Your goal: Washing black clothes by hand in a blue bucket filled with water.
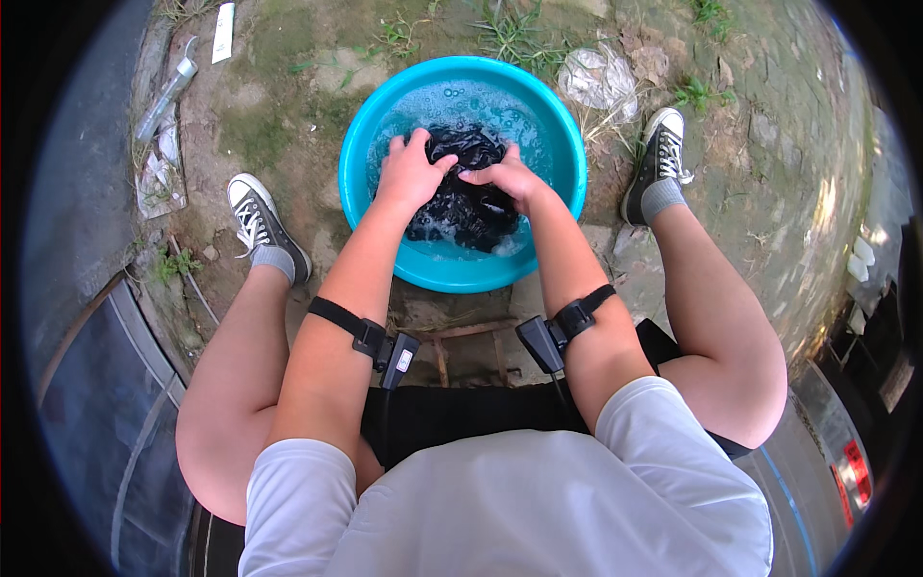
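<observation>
A turquoise plastic basin (461, 280) stands on the ground between my feet, holding soapy water (530, 130) with bubbles. Wet black cloth (461, 209) lies bunched in the water at its middle. My left hand (414, 169) is on the upper left side of the cloth, its thumb pointing inward over it. On the upper right side rests my right hand (505, 177), its thumb near the left one. Some fingertips of both hands are hidden in the cloth and water, so a firm grip cannot be made out.
A clear plastic bottle or tube (166, 97) and a white packet (223, 32) lie at the upper left. Crumpled pale plastic (598, 81) is beside the basin's upper right. Grass tufts (515, 36) grow beyond it. My sneakers (263, 220) flank the basin.
</observation>
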### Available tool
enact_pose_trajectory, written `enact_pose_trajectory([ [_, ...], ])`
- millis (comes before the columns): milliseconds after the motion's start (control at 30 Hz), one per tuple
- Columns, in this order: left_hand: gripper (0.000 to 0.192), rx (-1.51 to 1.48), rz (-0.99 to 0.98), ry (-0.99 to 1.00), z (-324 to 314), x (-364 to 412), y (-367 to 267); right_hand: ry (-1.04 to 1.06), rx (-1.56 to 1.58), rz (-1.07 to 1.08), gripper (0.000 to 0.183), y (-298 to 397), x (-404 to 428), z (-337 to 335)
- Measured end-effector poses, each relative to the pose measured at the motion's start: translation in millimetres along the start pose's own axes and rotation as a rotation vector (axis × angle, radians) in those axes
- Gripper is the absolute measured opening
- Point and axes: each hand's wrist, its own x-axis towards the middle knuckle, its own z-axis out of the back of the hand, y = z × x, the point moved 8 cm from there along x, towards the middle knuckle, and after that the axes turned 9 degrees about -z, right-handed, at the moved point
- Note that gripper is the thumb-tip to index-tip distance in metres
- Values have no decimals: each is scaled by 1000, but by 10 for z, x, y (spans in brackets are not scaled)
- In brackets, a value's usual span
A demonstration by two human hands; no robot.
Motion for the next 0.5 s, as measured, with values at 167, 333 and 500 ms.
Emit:
enact_pose_trajectory([
  [167, 79, -363, -53, -79, -224, -19, 331, 109, 463, 0, 101, 207, -188, -263],
  [333, 131, -384, -286, 168, -495, -135, 198, -386, -190, 495, 55, 717, -448, -82],
  [500, 113, 235, -11, 305, -702, -356, 289, -412, -821, 649, 61, 896, -898, -518],
])
